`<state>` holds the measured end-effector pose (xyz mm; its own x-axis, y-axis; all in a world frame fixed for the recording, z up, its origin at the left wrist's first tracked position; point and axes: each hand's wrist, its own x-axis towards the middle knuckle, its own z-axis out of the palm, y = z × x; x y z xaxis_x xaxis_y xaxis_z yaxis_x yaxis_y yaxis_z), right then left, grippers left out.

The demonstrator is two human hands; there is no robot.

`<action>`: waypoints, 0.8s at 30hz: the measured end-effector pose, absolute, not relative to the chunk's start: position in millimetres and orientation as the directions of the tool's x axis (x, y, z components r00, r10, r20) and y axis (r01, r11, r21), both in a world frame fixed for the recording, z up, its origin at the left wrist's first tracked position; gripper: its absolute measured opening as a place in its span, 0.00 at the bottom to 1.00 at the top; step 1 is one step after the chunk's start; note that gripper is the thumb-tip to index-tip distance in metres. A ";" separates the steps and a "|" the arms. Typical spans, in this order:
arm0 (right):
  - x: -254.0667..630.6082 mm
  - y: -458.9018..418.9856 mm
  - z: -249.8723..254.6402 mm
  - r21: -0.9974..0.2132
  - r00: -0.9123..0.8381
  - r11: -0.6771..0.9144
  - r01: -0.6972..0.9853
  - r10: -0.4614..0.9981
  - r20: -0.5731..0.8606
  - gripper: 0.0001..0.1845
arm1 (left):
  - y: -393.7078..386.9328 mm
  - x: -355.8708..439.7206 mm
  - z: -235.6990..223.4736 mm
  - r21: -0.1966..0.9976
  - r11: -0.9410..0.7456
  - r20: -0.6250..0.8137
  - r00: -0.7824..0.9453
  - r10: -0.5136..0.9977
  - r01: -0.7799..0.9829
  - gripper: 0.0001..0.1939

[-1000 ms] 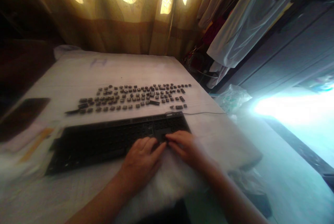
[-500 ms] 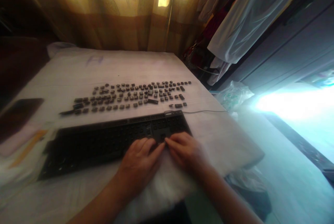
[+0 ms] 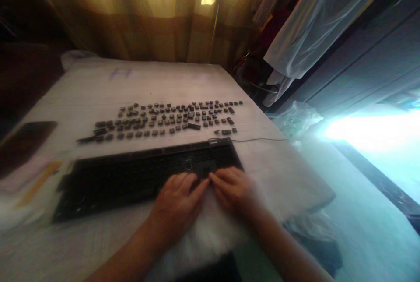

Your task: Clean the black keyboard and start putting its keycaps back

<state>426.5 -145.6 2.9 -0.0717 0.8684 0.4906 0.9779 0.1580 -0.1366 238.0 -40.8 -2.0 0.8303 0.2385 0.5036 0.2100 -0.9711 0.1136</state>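
A black keyboard (image 3: 131, 174) lies slantwise on the white-covered table, with many bare key sockets. My left hand (image 3: 179, 196) rests at its front edge, fingers curled over the frame and thumb stretched towards the right hand. My right hand (image 3: 234, 190) sits close beside it, thumb and fingers pressed together at the arrow-key area. The fingertips of both hands nearly meet there; anything small between them is hidden. Behind the keyboard, loose black keycaps (image 3: 151, 124) are spread in rough rows, among them a long one (image 3: 194, 126).
At the left lie a dark flat object (image 3: 28, 142) and a thin orange-yellow strip (image 3: 41, 183). The keyboard's cable (image 3: 259, 139) runs to the table's right edge. Beyond that edge are a clear plastic bag (image 3: 297, 118) and hanging white cloth (image 3: 303, 41). A curtain (image 3: 147, 23) hangs behind.
The view has shifted slightly, so everything sits a little to the right and higher. Both hands keep the same place at the keyboard's front edge.
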 end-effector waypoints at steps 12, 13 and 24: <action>425.3 -146.2 2.5 -0.112 -0.086 0.166 0.980 0.855 0.512 0.15 | -40.8 238.4 -2.3 0.113 -0.970 0.505 0.828 0.244 0.217 0.16; 425.1 -146.2 2.5 -0.111 -0.083 0.162 0.981 0.855 0.511 0.15 | -40.9 238.3 -2.2 0.114 -0.969 0.504 0.828 0.245 0.217 0.16; 421.5 -145.0 2.1 -0.164 -0.036 0.149 0.975 0.838 0.544 0.15 | -42.6 238.1 -3.7 0.110 -0.968 0.541 0.803 0.249 0.226 0.16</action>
